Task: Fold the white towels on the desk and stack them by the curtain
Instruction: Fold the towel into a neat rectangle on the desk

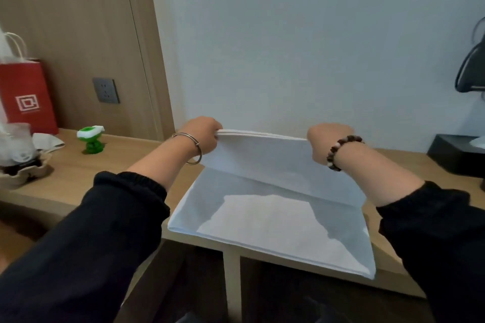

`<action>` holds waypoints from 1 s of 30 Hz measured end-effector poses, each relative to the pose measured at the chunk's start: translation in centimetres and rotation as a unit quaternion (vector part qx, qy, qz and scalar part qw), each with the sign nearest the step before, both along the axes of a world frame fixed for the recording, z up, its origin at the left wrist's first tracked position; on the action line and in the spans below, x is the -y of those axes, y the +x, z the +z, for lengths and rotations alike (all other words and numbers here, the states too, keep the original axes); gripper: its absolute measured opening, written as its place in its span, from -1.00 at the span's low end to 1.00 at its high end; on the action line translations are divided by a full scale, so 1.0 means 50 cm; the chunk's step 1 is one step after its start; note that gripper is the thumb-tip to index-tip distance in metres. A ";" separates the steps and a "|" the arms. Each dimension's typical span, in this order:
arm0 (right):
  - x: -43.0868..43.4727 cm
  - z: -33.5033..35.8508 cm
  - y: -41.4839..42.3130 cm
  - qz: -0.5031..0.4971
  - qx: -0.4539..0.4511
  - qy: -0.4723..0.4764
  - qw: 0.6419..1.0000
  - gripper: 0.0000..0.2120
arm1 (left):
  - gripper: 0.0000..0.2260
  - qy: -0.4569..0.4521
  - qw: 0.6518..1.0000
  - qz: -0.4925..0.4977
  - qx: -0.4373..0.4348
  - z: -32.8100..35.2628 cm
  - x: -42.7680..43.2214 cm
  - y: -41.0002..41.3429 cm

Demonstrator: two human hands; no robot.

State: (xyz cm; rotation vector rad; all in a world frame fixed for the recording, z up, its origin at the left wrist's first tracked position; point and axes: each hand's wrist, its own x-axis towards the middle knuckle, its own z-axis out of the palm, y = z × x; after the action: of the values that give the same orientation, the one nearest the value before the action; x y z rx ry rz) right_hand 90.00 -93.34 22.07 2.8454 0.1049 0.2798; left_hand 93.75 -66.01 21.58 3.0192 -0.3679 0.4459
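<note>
Hidden: the fingers of both hands are curled out of sight behind the knuckles, closed on the raised edge of the white cloth towel [275,217].
Left hand [203,134]: grips the left corner of that raised edge; a thin silver bangle [195,151] hangs on the wrist.
Right hand [325,141]: grips the right corner of the same edge; a bracelet of dark brown and pale beads [338,151] sits on the wrist.
Towel position: the near part lies flat on the light wooden table [126,155], its front corner reaching past the table's front edge. The far part stands lifted off the table, and layered edges show along the top.
Cut off: a dark curved object [472,68] at the right border and a black box [454,155] below it on the table are both only partly in frame, and what they are is hard to say.
Hard to make out: a clear container [17,144] at the far left, blurred.
Counts: one towel, two hands, two black sleeves.
Also on the table: one red paper bag with white handles [26,97] and one small green and white toy [91,139].
Wall: one grey socket plate [106,90] on the wooden panel.
</note>
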 end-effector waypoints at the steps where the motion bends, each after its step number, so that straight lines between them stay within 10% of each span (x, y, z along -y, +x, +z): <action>1: 0.003 0.013 0.022 -0.017 0.044 0.000 0.999 -0.86 | -0.79 -0.006 1.000 0.008 0.020 0.014 0.008 0.018; 20: 0.187 -0.059 0.439 -0.057 0.184 -0.057 0.980 -0.79 | -0.74 0.068 0.989 0.078 0.110 -0.038 0.160 0.450; 30: 0.233 -0.194 0.300 0.162 0.291 0.001 0.943 -0.73 | -0.77 0.025 0.955 -0.182 0.235 -0.187 0.059 0.359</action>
State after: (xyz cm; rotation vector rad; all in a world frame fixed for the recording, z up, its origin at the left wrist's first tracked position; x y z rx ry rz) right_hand 105.01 -104.97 12.35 2.6051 0.4458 1.1678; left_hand 111.71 -68.94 12.24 2.7612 -0.9529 1.1257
